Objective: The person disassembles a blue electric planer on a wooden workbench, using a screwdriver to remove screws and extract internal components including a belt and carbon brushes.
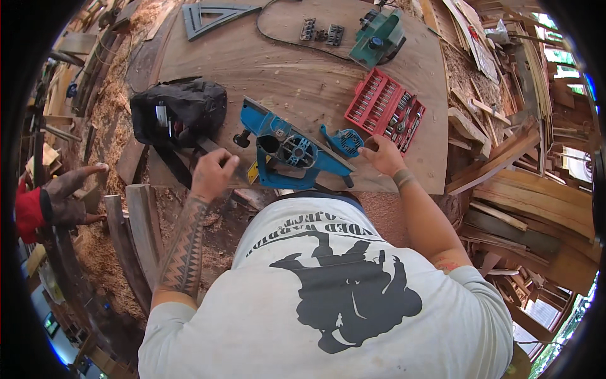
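Note:
A blue electric planer (pixel 290 151) lies on its side at the near edge of the wooden table, with its round inner housing exposed. A separate blue vented cover (pixel 343 140) rests to its right. My left hand (pixel 213 175) hovers left of the planer, fingers loosely bent and apart, nothing visible in them. Beside the cover's right edge is my right hand (pixel 385 156), thumb and forefinger drawn together; whatever lies between them is too small to make out. Just beyond it sits an open red socket set (pixel 385 104) with rows of bits and sockets.
A black tool bag (pixel 183 110) stands open on the left of the wooden table (pixel 284 69). Farther back are a speed square (pixel 211 19), a green power tool (pixel 377 39) with its cord and small metal parts (pixel 322 31). Planks and shavings surround the table; another person (pixel 50 199) is at left.

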